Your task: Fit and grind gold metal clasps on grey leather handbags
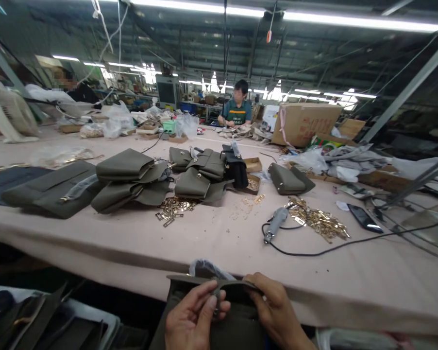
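Observation:
Below the table's near edge, both hands grip one olive-green leather bag (pixel 219 321). My left hand (pixel 192 318) pinches the bag's top flap between thumb and fingers. My right hand (pixel 273 308) curls round the flap's right end. A bit of clear plastic (pixel 208 267) sticks up behind the flap. What lies inside the bag is hidden.
The long pink table (pixel 211 238) carries several olive bags (pixel 131 180), a pile of gold metal fittings (pixel 319 221), a corded electric screwdriver (pixel 275 223), a phone (pixel 364 218) and a cardboard box (pixel 304 124). A person in a green shirt (pixel 238 108) sits at the far end; another person is at far left.

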Demonstrator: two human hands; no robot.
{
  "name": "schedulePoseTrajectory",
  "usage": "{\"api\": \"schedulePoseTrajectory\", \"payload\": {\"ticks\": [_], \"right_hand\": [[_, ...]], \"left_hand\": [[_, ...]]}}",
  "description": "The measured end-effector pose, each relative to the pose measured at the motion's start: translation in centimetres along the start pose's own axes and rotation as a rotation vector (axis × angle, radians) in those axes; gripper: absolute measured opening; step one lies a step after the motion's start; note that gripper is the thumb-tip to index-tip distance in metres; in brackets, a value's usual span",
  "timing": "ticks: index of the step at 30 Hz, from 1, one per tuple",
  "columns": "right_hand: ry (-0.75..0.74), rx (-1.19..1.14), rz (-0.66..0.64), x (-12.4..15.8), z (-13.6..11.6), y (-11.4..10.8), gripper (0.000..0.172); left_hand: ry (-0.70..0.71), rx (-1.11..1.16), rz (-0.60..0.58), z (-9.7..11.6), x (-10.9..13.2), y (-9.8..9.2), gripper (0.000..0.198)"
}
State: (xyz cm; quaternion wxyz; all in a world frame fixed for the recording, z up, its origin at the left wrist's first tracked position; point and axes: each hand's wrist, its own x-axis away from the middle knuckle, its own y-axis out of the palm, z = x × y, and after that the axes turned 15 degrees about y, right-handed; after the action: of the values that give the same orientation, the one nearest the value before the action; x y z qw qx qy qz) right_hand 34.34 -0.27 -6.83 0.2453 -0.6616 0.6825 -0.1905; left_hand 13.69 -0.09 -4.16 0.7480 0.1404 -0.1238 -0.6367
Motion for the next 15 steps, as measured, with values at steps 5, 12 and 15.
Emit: {"api": "schedulePoseTrajectory", "payload": {"ticks": [5,12,15], "right_hand": [[0.064,-0.02,-0.045,0.4,0.8,-0.6,0.023],[0.07,-0.06,0.043,0.4,0.4,0.5,0.025],[-0.001,-0.019,0.116,0.7,0.2,-0.8,0.018]], "left_hand": [[-0.158,0.143,-0.118,0.3,-0.9,-0.6,0.053],[-0.149,0.117,-0.038,-0.2,-0.6,-0.3,0.053],[-0.129,0.102,-0.004,-1.0,-0.1,-0.4,0.054]]}}
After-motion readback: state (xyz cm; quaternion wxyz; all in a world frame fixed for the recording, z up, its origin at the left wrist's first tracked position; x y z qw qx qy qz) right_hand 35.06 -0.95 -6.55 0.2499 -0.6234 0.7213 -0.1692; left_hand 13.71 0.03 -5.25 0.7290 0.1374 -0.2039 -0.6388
